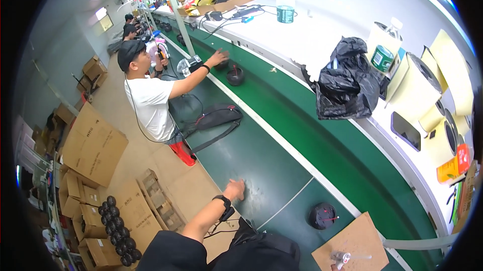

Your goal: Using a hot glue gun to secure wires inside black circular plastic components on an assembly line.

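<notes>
My left hand (235, 189) rests at the near-left edge of the dark green worktop (271, 170), a black watch on its wrist. Its fingers look spread, and nothing shows in them. At the bottom edge only a bit of my right hand (334, 267) comes into view. It touches a small silver-and-red tube (341, 257) with a thin clear nozzle, over a brown board (359, 238); most of that hand is cut off. A round black speaker-like part (322, 215) with a red wire lies just beyond the board.
A green conveyor belt (302, 130) runs along the worktop, carrying another round black part (235, 75). A co-worker (151, 90) in a white shirt reaches over it. A black backpack (219, 118) lies between us. Beyond stand a black plastic bag (347, 82) and tape rolls (415, 87).
</notes>
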### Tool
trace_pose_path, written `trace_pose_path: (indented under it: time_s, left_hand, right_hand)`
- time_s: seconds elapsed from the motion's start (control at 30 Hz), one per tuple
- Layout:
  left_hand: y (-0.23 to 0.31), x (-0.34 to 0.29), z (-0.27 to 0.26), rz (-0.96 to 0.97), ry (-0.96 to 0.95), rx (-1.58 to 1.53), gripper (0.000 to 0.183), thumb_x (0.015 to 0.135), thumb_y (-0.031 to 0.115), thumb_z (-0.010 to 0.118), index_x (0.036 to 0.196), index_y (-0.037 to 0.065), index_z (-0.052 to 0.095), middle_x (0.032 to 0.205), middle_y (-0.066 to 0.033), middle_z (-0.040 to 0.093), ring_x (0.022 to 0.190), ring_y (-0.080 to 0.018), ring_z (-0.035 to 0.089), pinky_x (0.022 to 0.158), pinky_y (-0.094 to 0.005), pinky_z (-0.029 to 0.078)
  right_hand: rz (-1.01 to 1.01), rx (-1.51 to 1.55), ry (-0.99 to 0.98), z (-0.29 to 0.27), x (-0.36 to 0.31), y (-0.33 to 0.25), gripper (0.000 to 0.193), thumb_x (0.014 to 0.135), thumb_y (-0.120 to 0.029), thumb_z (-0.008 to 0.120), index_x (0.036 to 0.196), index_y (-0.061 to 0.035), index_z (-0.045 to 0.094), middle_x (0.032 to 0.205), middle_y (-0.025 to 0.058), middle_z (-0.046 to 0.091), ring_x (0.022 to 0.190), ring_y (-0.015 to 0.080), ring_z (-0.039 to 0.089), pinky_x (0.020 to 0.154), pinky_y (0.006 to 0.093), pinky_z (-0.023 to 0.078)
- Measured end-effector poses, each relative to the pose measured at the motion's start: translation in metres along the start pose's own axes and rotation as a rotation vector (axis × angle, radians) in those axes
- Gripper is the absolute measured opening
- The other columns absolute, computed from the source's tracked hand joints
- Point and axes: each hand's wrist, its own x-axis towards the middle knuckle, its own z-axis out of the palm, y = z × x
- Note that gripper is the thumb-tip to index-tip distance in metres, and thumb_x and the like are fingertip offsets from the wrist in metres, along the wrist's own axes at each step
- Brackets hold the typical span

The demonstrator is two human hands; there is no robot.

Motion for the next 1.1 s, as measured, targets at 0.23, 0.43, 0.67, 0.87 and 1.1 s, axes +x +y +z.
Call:
trace_pose_path:
  time_s: [0.23,0.43,0.67,0.87,1.1]
  left_hand:
    - [-0.073,0.102,-0.133,0.305,0.217,-0.265,0.041,0.075,0.032,0.070,0.109,0.009,0.073,0.111,-0.0173,0.072,0.105,-0.0361,0.069,0.091,-0.0447,0.055]
    - [-0.066,0.180,-0.306,0.346,0.515,-0.618,0.041,0.076,0.029,0.071,0.112,0.011,0.073,0.111,-0.0182,0.072,0.106,-0.0364,0.068,0.094,-0.0447,0.054]
    - [-0.089,0.262,-0.415,0.130,0.656,-0.575,0.066,0.078,0.024,0.074,0.137,0.006,0.052,0.142,-0.0181,0.051,0.122,-0.0376,0.057,0.101,-0.0442,0.051]
    - [-0.109,0.321,-0.412,0.112,0.765,-0.559,0.071,0.070,0.017,0.081,0.131,0.005,0.046,0.134,-0.0177,0.048,0.123,-0.0407,0.054,0.096,-0.0505,0.053]
    - [-0.096,0.317,-0.404,0.212,0.947,-0.518,0.066,0.071,0.003,0.075,0.130,0.008,0.047,0.134,-0.0133,0.047,0.117,-0.0381,0.057,0.089,-0.0467,0.057]
  right_hand:
    - [-0.006,0.211,0.003,0.037,0.004,0.048,0.033,0.097,-0.032,0.059,0.122,-0.0105,0.061,0.093,0.0072,0.067,0.068,0.0186,0.063,0.057,0.0329,0.052]
    - [0.052,0.371,0.084,0.068,0.006,0.053,0.030,0.098,-0.034,0.060,0.112,-0.0084,0.063,0.085,0.0037,0.065,0.065,0.0160,0.062,0.053,0.0308,0.050]
    - [0.112,0.415,0.008,0.079,0.059,0.006,0.025,0.094,-0.029,0.068,0.101,-0.0068,0.060,0.083,0.0079,0.064,0.068,0.0195,0.062,0.056,0.0323,0.053]
    - [-0.085,0.431,-0.046,0.119,0.165,-0.143,0.024,0.092,-0.027,0.068,0.103,-0.0068,0.059,0.083,0.0069,0.063,0.070,0.0187,0.062,0.058,0.0321,0.052]
    - [-0.193,0.471,-0.077,0.149,0.212,-0.198,0.024,0.091,-0.025,0.067,0.105,-0.0069,0.059,0.084,0.0057,0.063,0.071,0.0178,0.061,0.060,0.0319,0.052]
